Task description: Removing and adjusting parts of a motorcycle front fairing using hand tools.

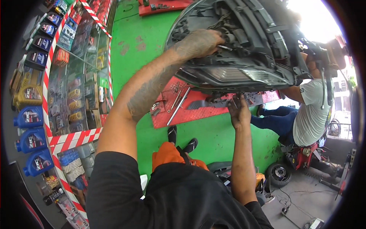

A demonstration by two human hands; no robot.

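Observation:
A motorcycle's dark plastic front body (263, 42) fills the upper middle, with a clear headlight lens (228, 74) along its near side. My left hand (202, 42) reaches over into its open inner side, fingers curled in among cables and black parts. What those fingers grip is hidden. Beside them a short metal rod (225, 47) sticks out. Below the lens, my right hand (239, 111) is raised palm up against the underside, its fingers bent around something small and dark that I cannot make out.
Under the body lies a red platform (202, 112) with a long metal bar (178, 106) and loose tools. A person in a grey shirt (310, 110) sits at the right near a wheel (278, 173). Glass display cases (82, 76) and blue oil bottles (30, 140) line the left.

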